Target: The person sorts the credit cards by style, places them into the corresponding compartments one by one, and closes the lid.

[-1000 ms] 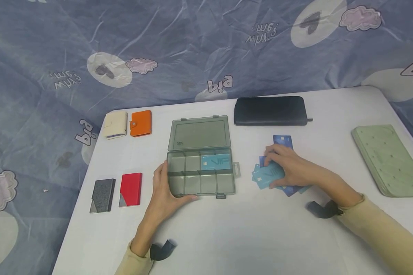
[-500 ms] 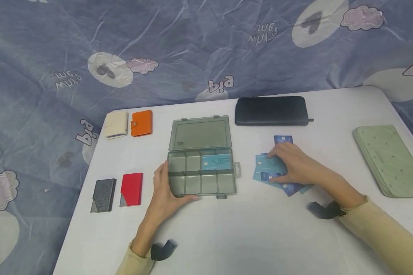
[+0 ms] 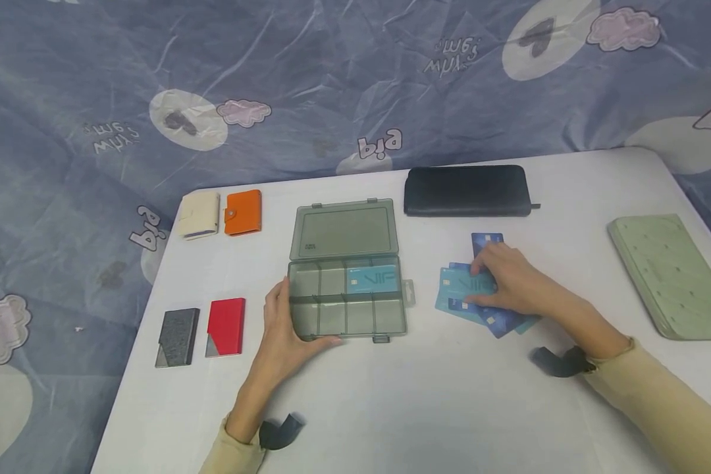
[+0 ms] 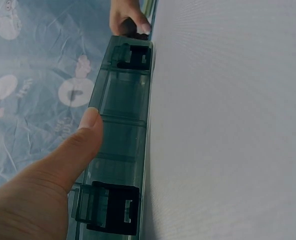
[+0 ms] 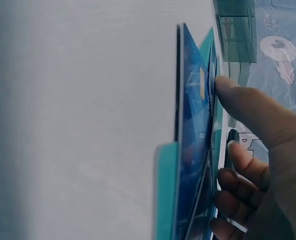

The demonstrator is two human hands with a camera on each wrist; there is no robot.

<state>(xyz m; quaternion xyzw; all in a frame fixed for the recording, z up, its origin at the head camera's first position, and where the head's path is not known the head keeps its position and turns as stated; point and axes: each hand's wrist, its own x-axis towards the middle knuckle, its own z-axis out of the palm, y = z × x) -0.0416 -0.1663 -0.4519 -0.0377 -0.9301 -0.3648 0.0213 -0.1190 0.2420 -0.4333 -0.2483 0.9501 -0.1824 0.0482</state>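
Right hand (image 3: pixel 509 283) shifted rightward — over blue cards (image 3: pixel 462 283)

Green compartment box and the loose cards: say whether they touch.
Apart. The head view shows it: a strip of white table separates the green compartment box from the loose cards.

You have two hands, left hand (image 3: pixel 284 339) and right hand (image 3: pixel 512 283); one divided box (image 3: pixel 331 317) showing one teal card (image 3: pixel 372 280); one pile of cards (image 3: pixel 465 283), too overlapped to count. On the left, four small cases: cream case (image 3: pixel 199 213), orange case (image 3: pixel 245 212), grey case (image 3: pixel 179 334), red case (image 3: pixel 228 324). Plus two big wallets: black wallet (image 3: pixel 467 191) far, green wallet (image 3: pixel 674 276) right.
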